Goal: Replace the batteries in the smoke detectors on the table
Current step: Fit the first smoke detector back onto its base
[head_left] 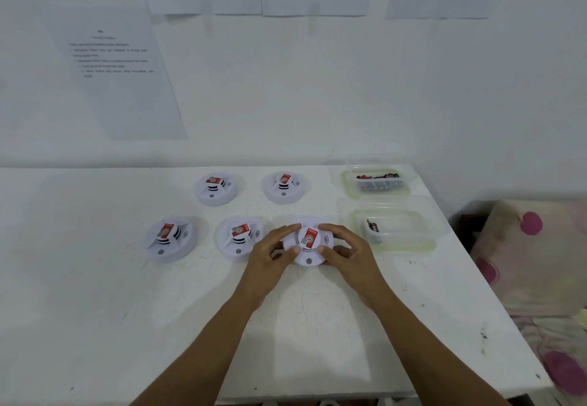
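Note:
Several round white smoke detectors with red labels lie on the white table (95,294). The nearest detector (309,247) is gripped from both sides: my left hand (270,256) holds its left rim and my right hand (346,250) holds its right rim. Two more detectors (170,239) (239,238) sit in the same row to the left. Behind them lie two others (216,188) (285,186). A clear tub (376,182) at the back right holds several batteries. A nearer clear tub (397,231) holds a few batteries at its left end.
The table meets a white wall with printed sheets (120,72) taped to it. Past the table's right edge lies a pale cloth with pink spots (533,247). The table's front edge runs along the bottom of the view.

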Motion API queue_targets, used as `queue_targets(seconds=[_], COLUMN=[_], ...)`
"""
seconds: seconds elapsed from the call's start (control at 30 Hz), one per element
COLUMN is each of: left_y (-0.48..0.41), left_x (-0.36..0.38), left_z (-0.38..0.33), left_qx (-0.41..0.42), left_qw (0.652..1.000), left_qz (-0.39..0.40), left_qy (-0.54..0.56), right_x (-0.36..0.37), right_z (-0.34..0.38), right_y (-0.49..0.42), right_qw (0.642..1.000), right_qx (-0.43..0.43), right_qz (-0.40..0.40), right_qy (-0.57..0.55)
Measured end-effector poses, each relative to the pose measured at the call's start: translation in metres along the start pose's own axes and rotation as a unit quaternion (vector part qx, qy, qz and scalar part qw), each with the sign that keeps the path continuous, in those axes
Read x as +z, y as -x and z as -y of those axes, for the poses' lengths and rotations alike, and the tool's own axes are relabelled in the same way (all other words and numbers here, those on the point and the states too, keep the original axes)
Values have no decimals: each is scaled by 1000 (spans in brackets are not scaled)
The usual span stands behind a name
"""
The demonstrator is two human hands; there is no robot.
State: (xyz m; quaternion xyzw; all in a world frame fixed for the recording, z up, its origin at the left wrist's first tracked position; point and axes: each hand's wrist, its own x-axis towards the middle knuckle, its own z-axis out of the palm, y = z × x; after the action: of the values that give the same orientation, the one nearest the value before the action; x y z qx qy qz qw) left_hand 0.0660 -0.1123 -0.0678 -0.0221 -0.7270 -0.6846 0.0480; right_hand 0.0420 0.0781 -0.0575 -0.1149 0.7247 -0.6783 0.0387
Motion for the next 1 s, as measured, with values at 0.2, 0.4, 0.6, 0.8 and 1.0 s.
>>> queue_targets(seconds=[0.2,0.4,0.6,0.8,1.0], left_y=[1,4,6,7,8], left_x=[-1,0,1,2,2], left_z=[3,2,0,-2,-2], left_qx=[-3,-1,-2,2,-3], left_qw=[1000,1000,1000,1000,1000], left_qz=[9,12,9,6,0], left_qy=[-5,0,1,1,5], right_x=[0,0,0,0,1], right_z=[-3,-9,-10,-10,-9], right_y=[-1,3,4,6,6], right_qw=[1000,999,999,998,999], right_qx=[-3,-24,-29,-35,-32], right_qz=[-2,-22,-26,-27,-28], right_qy=[4,29,33,34,27])
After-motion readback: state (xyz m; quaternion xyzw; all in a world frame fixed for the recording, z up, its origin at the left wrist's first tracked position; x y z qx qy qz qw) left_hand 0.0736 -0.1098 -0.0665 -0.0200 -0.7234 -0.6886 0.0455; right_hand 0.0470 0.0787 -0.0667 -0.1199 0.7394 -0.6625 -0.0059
